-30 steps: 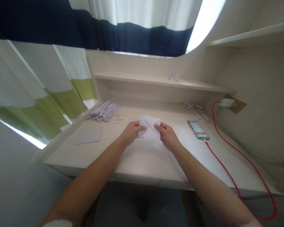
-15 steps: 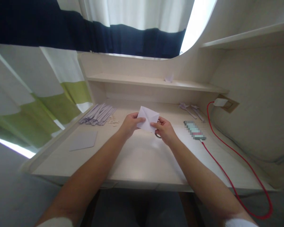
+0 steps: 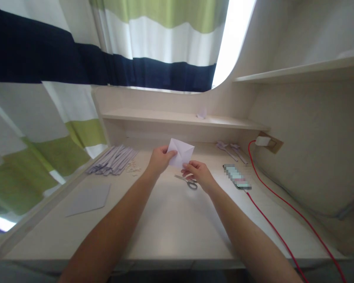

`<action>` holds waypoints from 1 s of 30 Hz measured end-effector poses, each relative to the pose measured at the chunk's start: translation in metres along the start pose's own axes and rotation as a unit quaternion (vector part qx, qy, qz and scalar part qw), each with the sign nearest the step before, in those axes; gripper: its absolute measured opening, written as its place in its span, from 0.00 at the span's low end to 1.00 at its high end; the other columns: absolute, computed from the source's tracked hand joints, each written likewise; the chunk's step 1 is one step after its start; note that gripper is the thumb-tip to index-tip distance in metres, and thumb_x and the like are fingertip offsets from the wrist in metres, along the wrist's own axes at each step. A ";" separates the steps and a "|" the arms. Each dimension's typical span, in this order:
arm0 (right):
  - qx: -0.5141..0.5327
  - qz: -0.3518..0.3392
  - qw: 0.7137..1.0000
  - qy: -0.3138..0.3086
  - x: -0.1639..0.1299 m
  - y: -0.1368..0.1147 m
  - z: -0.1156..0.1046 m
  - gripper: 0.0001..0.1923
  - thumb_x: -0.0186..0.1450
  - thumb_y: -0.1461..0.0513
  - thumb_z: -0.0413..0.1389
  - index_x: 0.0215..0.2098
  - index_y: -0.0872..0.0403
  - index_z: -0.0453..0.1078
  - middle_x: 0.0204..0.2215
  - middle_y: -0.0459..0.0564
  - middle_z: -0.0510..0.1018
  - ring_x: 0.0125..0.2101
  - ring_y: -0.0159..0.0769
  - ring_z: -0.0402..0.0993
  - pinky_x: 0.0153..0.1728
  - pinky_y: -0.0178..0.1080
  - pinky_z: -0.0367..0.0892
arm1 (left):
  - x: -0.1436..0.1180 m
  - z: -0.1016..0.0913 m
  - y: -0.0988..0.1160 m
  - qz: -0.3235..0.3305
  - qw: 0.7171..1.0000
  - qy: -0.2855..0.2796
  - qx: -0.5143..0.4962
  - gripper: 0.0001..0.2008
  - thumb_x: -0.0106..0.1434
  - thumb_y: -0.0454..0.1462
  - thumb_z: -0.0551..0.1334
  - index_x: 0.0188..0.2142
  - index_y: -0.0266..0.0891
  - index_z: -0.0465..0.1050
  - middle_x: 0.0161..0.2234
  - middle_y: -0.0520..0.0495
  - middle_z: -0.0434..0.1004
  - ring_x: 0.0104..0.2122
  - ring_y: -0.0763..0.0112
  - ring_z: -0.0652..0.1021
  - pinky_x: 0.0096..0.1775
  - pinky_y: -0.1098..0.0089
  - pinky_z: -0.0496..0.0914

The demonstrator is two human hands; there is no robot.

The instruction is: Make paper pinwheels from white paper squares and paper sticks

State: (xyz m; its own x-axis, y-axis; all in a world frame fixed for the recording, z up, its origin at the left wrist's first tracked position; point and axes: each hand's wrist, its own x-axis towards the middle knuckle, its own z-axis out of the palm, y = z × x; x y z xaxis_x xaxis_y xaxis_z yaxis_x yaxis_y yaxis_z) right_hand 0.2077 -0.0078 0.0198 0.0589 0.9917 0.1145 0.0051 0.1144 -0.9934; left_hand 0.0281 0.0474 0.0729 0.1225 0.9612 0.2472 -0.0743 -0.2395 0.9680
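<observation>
A square of folded white paper (image 3: pixel 181 151) with creases meeting near its middle is held up above the desk. My left hand (image 3: pixel 160 160) grips its left side, thumb on the front and fingers behind. At the paper's lower corner, my right hand (image 3: pixel 197 173) pinches the edge between thumb and fingers. Scissors (image 3: pixel 191 184) lie on the desk just below the paper, partly covered by my right hand.
Rolled paper sticks (image 3: pixel 113 160) lie heaped at the left, beside small pale bits (image 3: pixel 132 168). A flat sheet stack (image 3: pixel 90 199) is nearer. Folded paper pieces on sticks (image 3: pixel 227 151), a phone (image 3: pixel 236 177) and its red cable (image 3: pixel 271 224) are at the right. A shelf (image 3: pixel 165 119) runs behind.
My right hand has slid from the paper's right side down to its lower corner. The head view has tilted up and shifted, and more of the scissors now shows.
</observation>
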 end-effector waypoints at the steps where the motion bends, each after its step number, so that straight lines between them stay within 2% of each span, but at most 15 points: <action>1: -0.003 -0.006 1.000 0.000 0.003 -0.002 0.000 0.23 0.54 0.45 0.70 0.29 0.55 0.75 0.28 0.52 0.84 0.26 0.35 0.79 0.28 0.35 0.72 | 0.000 0.001 0.004 0.007 1.000 -0.001 0.000 0.11 0.47 0.39 0.70 0.31 0.35 0.83 0.29 0.46 0.84 0.30 0.63 0.80 0.32 0.68 0.71; 6: -0.029 -0.054 0.998 -0.002 0.023 -0.020 0.002 0.21 0.56 0.45 0.68 0.28 0.54 0.74 0.24 0.49 0.81 0.24 0.35 0.77 0.29 0.36 0.71 | 0.004 -0.001 0.021 0.032 0.999 -0.004 -0.001 0.12 0.46 0.38 0.73 0.31 0.35 0.84 0.29 0.45 0.85 0.31 0.58 0.82 0.34 0.65 0.74; 10: -0.065 -0.099 0.993 -0.024 0.035 -0.042 0.007 0.20 0.58 0.46 0.66 0.29 0.54 0.76 0.24 0.49 0.81 0.25 0.34 0.77 0.30 0.37 0.70 | 0.015 -0.013 0.030 0.040 0.999 -0.001 -0.008 0.12 0.46 0.41 0.76 0.28 0.35 0.83 0.26 0.44 0.84 0.28 0.60 0.80 0.32 0.65 0.73; 13: -0.098 -0.120 0.987 -0.040 0.034 -0.051 0.010 0.19 0.61 0.46 0.64 0.32 0.54 0.77 0.26 0.49 0.82 0.27 0.35 0.77 0.33 0.38 0.71 | 0.024 -0.020 0.032 0.048 0.998 -0.025 -0.019 0.16 0.47 0.45 0.77 0.30 0.34 0.84 0.28 0.43 0.84 0.28 0.61 0.80 0.31 0.66 0.73; 16: -0.146 -0.113 0.981 -0.053 0.025 -0.040 0.003 0.20 0.64 0.45 0.62 0.37 0.54 0.77 0.33 0.51 0.85 0.32 0.37 0.80 0.37 0.39 0.74 | 0.030 -0.021 0.028 0.053 0.997 -0.053 -0.035 0.21 0.50 0.50 0.76 0.34 0.35 0.85 0.31 0.44 0.85 0.28 0.64 0.80 0.31 0.69 0.72; 19: -0.238 -0.072 0.967 -0.060 0.012 -0.016 -0.015 0.18 0.65 0.49 0.62 0.45 0.54 0.79 0.38 0.52 0.86 0.37 0.40 0.82 0.38 0.40 0.74 | 0.036 -0.018 0.023 0.077 0.995 -0.057 -0.042 0.21 0.51 0.49 0.77 0.35 0.34 0.85 0.31 0.45 0.85 0.28 0.66 0.79 0.30 0.71 0.70; 21: -0.328 -0.036 0.943 -0.046 0.004 -0.003 -0.030 0.15 0.64 0.53 0.64 0.42 0.55 0.80 0.38 0.53 0.85 0.38 0.42 0.82 0.40 0.41 0.73 | 0.039 -0.017 0.022 0.084 0.994 -0.058 -0.049 0.20 0.50 0.48 0.78 0.36 0.34 0.85 0.32 0.44 0.85 0.29 0.66 0.80 0.32 0.70 0.71; 24: -0.466 0.022 0.884 -0.039 -0.003 0.005 -0.045 0.10 0.61 0.58 0.69 0.38 0.56 0.80 0.42 0.57 0.84 0.44 0.48 0.81 0.48 0.47 0.73 | 0.040 -0.015 0.022 0.081 0.994 -0.054 -0.045 0.21 0.49 0.47 0.78 0.37 0.34 0.86 0.34 0.43 0.86 0.30 0.64 0.80 0.33 0.69 0.73; 27: -0.564 0.080 0.819 -0.064 -0.003 0.003 -0.045 0.12 0.69 0.57 0.66 0.46 0.55 0.79 0.49 0.56 0.82 0.49 0.47 0.79 0.52 0.51 0.75 | 0.039 -0.015 0.022 0.087 0.995 -0.046 -0.016 0.20 0.50 0.47 0.77 0.36 0.33 0.85 0.34 0.42 0.86 0.30 0.64 0.80 0.33 0.69 0.73; 30: -0.619 0.128 0.769 -0.097 0.001 0.001 -0.036 0.16 0.75 0.55 0.60 0.58 0.53 0.74 0.57 0.56 0.78 0.52 0.44 0.79 0.52 0.51 0.77 | 0.038 -0.015 0.020 0.097 0.994 -0.041 0.002 0.20 0.50 0.47 0.77 0.37 0.34 0.85 0.34 0.43 0.86 0.30 0.63 0.80 0.33 0.69 0.72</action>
State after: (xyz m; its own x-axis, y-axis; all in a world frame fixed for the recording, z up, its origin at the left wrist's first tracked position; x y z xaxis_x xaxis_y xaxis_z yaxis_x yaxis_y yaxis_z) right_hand 0.2438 -0.0087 0.0188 0.0663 0.9764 -0.2057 0.9716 -0.1101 -0.2097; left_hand 0.0160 0.0818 0.1007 0.1869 0.8821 0.4324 -0.0999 -0.4208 0.9016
